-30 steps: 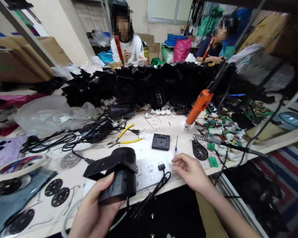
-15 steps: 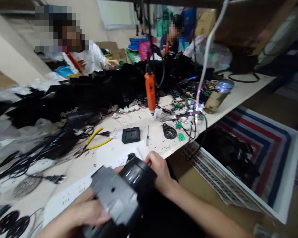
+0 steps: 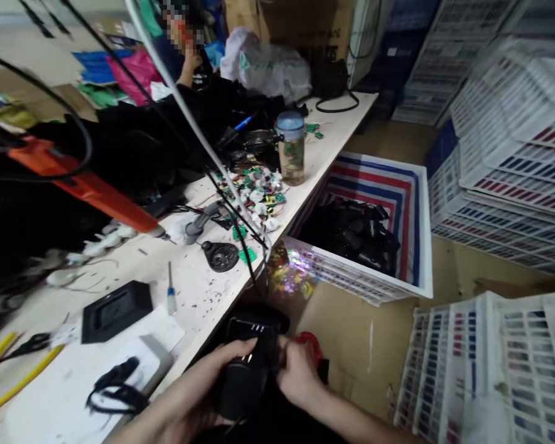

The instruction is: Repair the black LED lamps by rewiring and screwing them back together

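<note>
Both my hands hold a black plastic device below the front edge of the workbench. My left hand wraps its fingers round the device's left side. My right hand grips its right side, fingers curled. A red object shows just behind my right hand. On the bench to the left lie a black square part, a small screwdriver and a coiled black cord.
An orange electric screwdriver hangs over the bench on cables. A lidded jar, circuit boards and a round black part sit further along. A white crate holding black parts stands on the floor; stacked crates at right. A person sits far back.
My view has swung right toward the floor crates. Both hands have brought the black device down off the bench to below its edge, the right hand having joined the left on it.
</note>
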{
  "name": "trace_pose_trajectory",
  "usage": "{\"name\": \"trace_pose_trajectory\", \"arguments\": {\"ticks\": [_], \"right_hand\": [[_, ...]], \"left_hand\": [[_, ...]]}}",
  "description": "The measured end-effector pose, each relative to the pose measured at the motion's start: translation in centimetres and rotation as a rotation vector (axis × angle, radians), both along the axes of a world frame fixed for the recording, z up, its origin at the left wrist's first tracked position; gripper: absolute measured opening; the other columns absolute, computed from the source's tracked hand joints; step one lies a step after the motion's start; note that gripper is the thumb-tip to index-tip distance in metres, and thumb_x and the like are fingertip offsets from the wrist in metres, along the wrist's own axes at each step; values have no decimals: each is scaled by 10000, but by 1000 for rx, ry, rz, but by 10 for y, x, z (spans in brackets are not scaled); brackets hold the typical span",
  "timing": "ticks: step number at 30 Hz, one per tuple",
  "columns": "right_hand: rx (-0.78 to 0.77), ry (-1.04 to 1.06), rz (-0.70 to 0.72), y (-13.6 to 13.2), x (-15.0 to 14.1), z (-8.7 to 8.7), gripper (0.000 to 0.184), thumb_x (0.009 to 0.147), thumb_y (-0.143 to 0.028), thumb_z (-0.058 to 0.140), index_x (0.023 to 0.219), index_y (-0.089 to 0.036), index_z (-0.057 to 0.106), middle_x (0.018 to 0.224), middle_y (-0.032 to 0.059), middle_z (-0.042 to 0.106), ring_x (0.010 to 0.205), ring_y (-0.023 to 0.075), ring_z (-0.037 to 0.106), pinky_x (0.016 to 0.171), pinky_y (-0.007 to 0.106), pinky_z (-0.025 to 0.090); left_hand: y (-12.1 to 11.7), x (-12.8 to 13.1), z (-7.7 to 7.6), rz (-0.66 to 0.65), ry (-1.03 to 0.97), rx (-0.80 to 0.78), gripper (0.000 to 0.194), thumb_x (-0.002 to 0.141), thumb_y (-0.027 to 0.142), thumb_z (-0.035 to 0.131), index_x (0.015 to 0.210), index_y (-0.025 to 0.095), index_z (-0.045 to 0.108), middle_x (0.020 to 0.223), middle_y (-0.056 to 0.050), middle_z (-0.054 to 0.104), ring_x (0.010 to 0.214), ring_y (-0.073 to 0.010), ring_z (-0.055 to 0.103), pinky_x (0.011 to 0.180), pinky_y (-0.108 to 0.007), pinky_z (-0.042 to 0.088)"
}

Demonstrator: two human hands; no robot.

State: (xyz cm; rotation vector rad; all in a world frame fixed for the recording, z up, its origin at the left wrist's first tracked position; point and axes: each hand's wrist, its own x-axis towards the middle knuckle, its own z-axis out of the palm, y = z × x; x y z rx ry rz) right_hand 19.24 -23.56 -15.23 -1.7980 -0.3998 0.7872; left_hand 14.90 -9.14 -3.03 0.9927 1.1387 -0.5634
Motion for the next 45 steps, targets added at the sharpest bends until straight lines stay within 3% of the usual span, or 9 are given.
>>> {"name": "trace_pose_trajectory", "arguments": {"ticks": [9, 16, 25, 28, 32, 35, 40, 44, 45], "right_hand": [[-22, 100, 93, 11, 1, 1, 179, 672, -82, 633, 778, -187, 733, 766, 11, 740, 704, 166, 661, 639, 212, 476], [-27, 95, 86, 9, -1, 2, 225, 668, -59, 611, 801, -187, 739, 765, 7, 742, 700, 167, 668, 644, 213, 485], [25, 26, 115, 3, -6, 9, 215, 669, -58, 565, 775, -178, 708, 701, 4, 711, 638, 152, 644, 586, 200, 467], [78, -45, 160, -4, -2, 25, 188, 710, -91, 542, 791, -174, 690, 719, 19, 703, 651, 156, 637, 587, 206, 468], [187, -309, 228, -1, 14, 60, 118, 787, -172, 565, 690, -190, 630, 640, -1, 635, 580, 133, 589, 558, 199, 460], [299, -519, 270, 17, 27, 91, 211, 838, -232, 602, 631, -199, 577, 561, -31, 552, 488, 99, 521, 474, 176, 418], [406, -688, 256, 73, 36, 140, 246, 883, -283, 596, 652, -206, 560, 559, -35, 534, 497, 99, 512, 482, 180, 435], [509, -771, 380, 126, 18, 167, 116, 860, -337, 643, 889, -227, 618, 720, 13, 603, 615, 152, 592, 549, 237, 516], [546, -817, 435, 138, 9, 171, 232, 829, -375, 682, 1000, -235, 615, 828, 48, 628, 715, 191, 628, 620, 283, 554]], "left_hand": [[21, 7, -11, -187, -93, 134, 474, 628, 565, 753, 913, 186, 734, 767, -73, 751, 863, -336, 706, 710, -407, 586], [17, -2, -13, -56, 57, 41, 531, 625, 645, 719, 940, 218, 729, 694, -68, 736, 728, -314, 709, 614, -392, 584], [13, -7, 8, -52, -53, -51, 499, 653, 621, 714, 888, 182, 691, 714, -65, 723, 683, -243, 694, 577, -308, 553], [9, -16, 31, 42, -144, -39, 518, 632, 514, 775, 1027, 195, 671, 845, -65, 746, 792, -252, 703, 622, -295, 546], [20, -36, 71, 125, -370, 1, 680, 599, 317, 800, 1239, 244, 582, 1020, -38, 738, 978, -264, 672, 836, -337, 517], [47, -61, 90, 230, -575, 199, 741, 554, 255, 764, 1265, 253, 558, 1038, -24, 729, 1021, -275, 641, 887, -349, 472], [102, -117, 86, 512, -572, 655, 417, 540, 314, 721, 927, 172, 664, 874, -61, 702, 916, -304, 613, 785, -356, 456], [114, -149, 71, 598, -578, 813, 643, 506, 255, 714, 1136, 199, 596, 1062, -57, 669, 1046, -328, 558, 859, -374, 424], [113, -153, 67, 617, -601, 807, 701, 497, 235, 707, 1184, 203, 569, 1104, -58, 659, 1066, -330, 551, 880, -377, 417]]}}
